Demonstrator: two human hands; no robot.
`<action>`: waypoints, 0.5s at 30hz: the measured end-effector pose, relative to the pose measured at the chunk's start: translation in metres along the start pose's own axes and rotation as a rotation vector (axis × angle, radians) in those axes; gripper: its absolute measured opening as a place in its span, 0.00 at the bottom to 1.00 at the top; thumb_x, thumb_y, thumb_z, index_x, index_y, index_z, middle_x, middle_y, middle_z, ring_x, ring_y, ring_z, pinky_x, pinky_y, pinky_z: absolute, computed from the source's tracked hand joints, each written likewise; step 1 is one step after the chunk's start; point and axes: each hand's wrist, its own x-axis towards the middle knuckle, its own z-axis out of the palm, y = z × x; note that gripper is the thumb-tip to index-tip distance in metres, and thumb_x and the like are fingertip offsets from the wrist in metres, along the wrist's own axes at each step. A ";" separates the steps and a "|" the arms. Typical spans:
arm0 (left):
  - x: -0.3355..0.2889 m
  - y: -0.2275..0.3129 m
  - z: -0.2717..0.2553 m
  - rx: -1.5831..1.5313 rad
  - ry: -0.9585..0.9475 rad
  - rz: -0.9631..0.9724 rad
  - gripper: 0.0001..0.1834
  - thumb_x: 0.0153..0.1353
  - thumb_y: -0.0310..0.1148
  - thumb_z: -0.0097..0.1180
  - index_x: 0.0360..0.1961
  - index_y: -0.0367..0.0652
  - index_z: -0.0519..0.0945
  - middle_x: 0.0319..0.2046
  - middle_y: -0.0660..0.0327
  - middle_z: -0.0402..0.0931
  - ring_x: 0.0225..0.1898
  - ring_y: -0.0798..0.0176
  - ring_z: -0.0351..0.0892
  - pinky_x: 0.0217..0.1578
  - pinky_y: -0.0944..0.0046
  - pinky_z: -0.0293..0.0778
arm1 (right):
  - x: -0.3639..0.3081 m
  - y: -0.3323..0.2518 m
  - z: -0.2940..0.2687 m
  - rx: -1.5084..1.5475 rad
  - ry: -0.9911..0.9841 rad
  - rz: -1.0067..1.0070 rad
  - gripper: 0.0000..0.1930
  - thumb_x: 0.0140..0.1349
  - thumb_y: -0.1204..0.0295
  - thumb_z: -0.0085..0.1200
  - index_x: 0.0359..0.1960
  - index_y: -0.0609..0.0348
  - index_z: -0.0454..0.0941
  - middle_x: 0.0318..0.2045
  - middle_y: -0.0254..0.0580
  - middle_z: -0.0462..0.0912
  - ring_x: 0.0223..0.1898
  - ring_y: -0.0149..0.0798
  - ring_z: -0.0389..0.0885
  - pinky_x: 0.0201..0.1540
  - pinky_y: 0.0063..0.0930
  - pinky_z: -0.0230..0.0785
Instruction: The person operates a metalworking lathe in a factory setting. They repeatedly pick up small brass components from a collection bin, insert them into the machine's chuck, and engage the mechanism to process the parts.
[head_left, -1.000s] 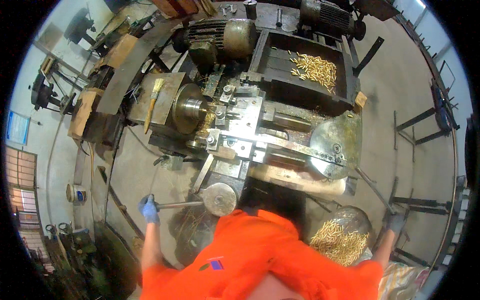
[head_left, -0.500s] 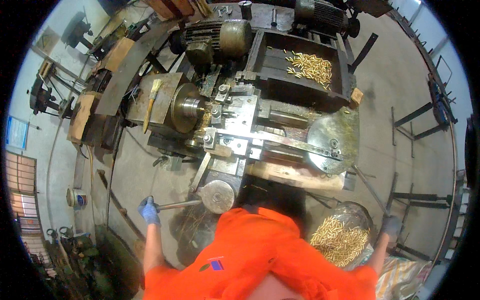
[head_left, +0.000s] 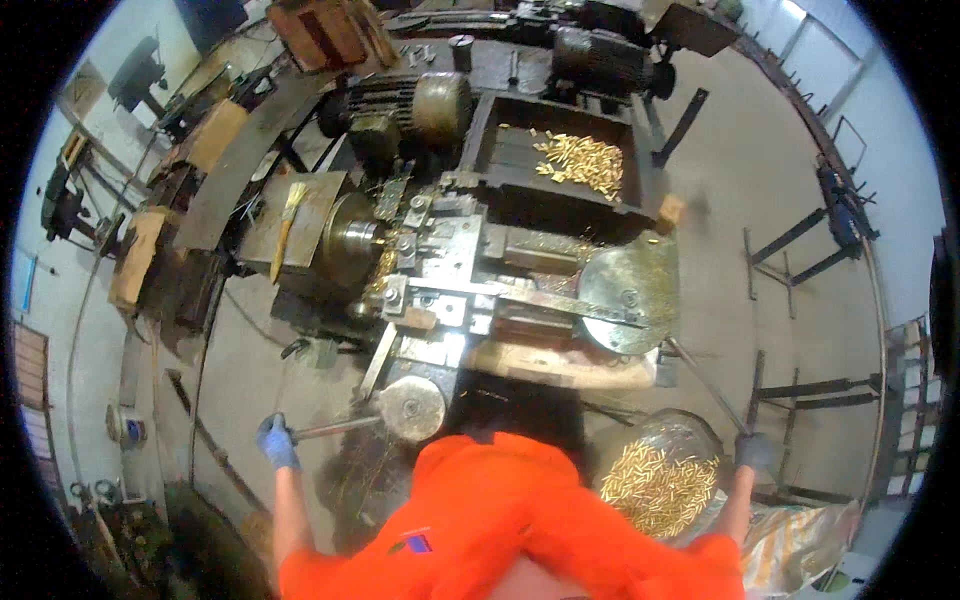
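Observation:
My left hand (head_left: 277, 441), in a blue glove, is closed round the end of a metal lever (head_left: 335, 428) that sticks out from a round hub (head_left: 412, 408). On the right, my right hand (head_left: 755, 452), in a dark glove, grips the end of a longer lever (head_left: 705, 385) running down from beside a large metal disc (head_left: 612, 300). Between them stands a lathe (head_left: 440, 275) with a flat linkage bar (head_left: 540, 298) across its slide. Its chuck (head_left: 352, 245) faces the tool posts; whether it turns I cannot tell.
Small brass-coloured parts (head_left: 580, 160) lie in a dark metal tray (head_left: 540, 190) behind the slide. More fill a round basin (head_left: 690, 425) by my right arm. A brush (head_left: 287, 230) rests on the headstock. A motor (head_left: 400, 105) sits behind, and a striped sack (head_left: 800, 540) lies at lower right.
The whole view has shifted, so the machine now appears farther left and slightly lower. Both hands are still on their levers; any small lever movement is hard to tell.

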 end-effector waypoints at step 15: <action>-0.002 0.031 0.054 0.840 -0.570 0.609 0.11 0.50 0.34 0.55 0.33 0.40 0.81 0.29 0.53 0.79 0.31 0.56 0.79 0.34 0.64 0.73 | -0.019 -0.016 -0.035 0.116 -0.021 0.063 0.18 0.41 0.58 0.58 0.29 0.59 0.81 0.32 0.54 0.80 0.36 0.52 0.79 0.38 0.38 0.72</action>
